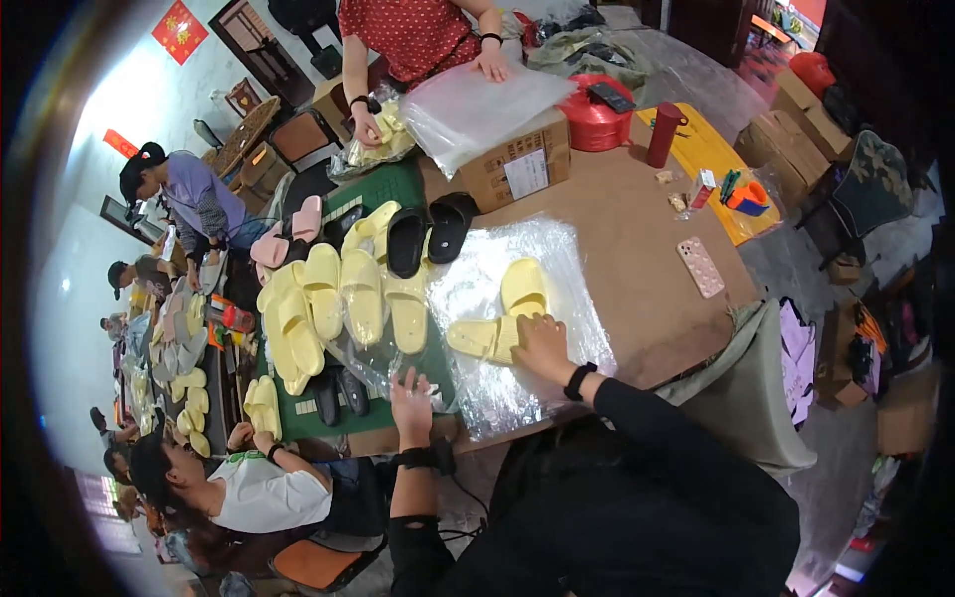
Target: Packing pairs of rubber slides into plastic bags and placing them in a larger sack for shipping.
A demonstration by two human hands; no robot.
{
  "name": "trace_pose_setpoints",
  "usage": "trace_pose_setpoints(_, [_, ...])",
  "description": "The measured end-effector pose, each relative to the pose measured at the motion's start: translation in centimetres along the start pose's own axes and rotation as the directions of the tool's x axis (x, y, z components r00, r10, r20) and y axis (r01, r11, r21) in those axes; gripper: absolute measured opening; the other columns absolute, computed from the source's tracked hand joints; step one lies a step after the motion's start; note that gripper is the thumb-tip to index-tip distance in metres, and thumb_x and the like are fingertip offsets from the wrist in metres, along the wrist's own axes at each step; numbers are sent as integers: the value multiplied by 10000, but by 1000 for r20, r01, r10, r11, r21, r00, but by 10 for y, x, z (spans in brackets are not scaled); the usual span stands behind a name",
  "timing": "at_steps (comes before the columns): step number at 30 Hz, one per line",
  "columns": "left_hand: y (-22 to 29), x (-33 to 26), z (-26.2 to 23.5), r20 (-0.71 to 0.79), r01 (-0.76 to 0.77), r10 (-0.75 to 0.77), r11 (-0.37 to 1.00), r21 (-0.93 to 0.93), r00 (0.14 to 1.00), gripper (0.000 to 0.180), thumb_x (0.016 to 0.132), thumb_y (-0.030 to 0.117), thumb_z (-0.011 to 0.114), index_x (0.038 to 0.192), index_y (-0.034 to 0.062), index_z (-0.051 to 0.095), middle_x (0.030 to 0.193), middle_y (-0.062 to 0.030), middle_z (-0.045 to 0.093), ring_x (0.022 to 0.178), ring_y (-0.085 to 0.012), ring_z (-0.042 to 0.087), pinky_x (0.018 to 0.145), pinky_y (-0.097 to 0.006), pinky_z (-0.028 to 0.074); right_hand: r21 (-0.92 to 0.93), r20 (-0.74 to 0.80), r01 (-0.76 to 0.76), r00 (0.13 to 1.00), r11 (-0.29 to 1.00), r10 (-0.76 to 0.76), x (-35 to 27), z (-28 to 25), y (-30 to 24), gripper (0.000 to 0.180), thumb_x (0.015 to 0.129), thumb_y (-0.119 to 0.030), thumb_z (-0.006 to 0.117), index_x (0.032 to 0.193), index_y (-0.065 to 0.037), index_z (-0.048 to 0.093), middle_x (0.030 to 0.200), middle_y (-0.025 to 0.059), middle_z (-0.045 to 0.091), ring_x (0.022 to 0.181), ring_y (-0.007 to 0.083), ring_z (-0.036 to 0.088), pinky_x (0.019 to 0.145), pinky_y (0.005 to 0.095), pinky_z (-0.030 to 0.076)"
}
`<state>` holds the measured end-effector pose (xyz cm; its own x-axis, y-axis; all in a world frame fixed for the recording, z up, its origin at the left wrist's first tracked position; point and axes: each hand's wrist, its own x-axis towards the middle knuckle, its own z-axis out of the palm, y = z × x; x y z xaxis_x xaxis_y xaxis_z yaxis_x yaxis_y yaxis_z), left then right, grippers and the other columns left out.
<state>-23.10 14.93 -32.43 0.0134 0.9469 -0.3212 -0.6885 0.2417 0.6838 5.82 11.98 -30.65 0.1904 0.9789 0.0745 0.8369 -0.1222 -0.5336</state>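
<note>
A red bottle (664, 133) is stood upright beside a red spool of cord (595, 123). A pink phone (700, 267) is laid flat on the brown table (637, 249), and two black slippers (428, 236) are placed near a cardboard box (517, 159).

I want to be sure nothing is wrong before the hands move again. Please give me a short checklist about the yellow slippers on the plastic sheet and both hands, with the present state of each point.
1. Right hand rests on the pair of yellow slippers: ok.
2. Both slippers lie on the clear plastic sheet: ok.
3. Left hand is at the near edge of a plastic bag, fingers spread: ok; a firm grip: cannot tell.
4. The two slippers are neatly lined up: not ok, they lie at an angle.
5. Pink phone lies off the sheet: ok.
</note>
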Motion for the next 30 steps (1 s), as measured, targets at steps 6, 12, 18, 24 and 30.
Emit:
trace_pose_setpoints(6, [0, -25, 2, -89, -43, 49, 997, 69, 995, 506, 904, 293, 479, 1319, 117, 250, 1276, -164, 354, 1019, -295, 434, 840, -360, 406, -120, 260, -214, 935, 969, 239, 33, 13, -12, 699, 764, -569, 467, 1178, -6, 482, 1154, 213, 507, 1146, 379, 385, 913, 676, 198])
trace_pose_setpoints(12, [-1, -26, 19, -112, -69, 85, 988, 137, 990, 449, 939, 314, 399, 1317, 116, 261, 1268, -137, 380, 1039, -271, 421, 874, -344, 373, -73, 367, -199, 906, 977, 212, 57, 14, -18, 510, 740, -435, 541, 1034, -20, 580, 1063, 203, 575, 1016, 355, 523, 838, 493, 412])
trace_pose_setpoints(18, [-2, -13, 33, -60, -101, 104, 994, 47, 993, 480, 918, 316, 453, 1318, 128, 265, 1272, -122, 381, 1024, -221, 432, 877, -327, 381, -203, 203, 87, 978, 975, -45, 56, 4, -4, 192, 712, -187, 543, 749, -41, 662, 722, 144, 633, 665, 308, 624, 527, 414, 479])
trace_pose_setpoints(24, [-15, -8, 43, -12, 20, -20, 1000, -12, 1000, 468, 939, 334, 391, 1357, 186, 241, 1269, -20, 437, 937, -150, 449, 881, -339, 378, -359, 327, 413, 895, 837, -302, 65, -36, 35, 193, 761, -123, 500, 863, -77, 657, 994, 103, 583, 935, 266, 521, 830, 459, 371])
trace_pose_setpoints(30, [-28, -8, 63, -45, 102, -102, 995, -16, 994, 482, 936, 351, 391, 1364, 200, 229, 1284, -44, 396, 930, -164, 444, 868, -375, 405, -437, -27, 444, 863, 782, -504, 60, -12, 66, 227, 779, -129, 487, 964, -65, 601, 1112, 132, 518, 1037, 277, 493, 870, 446, 376])
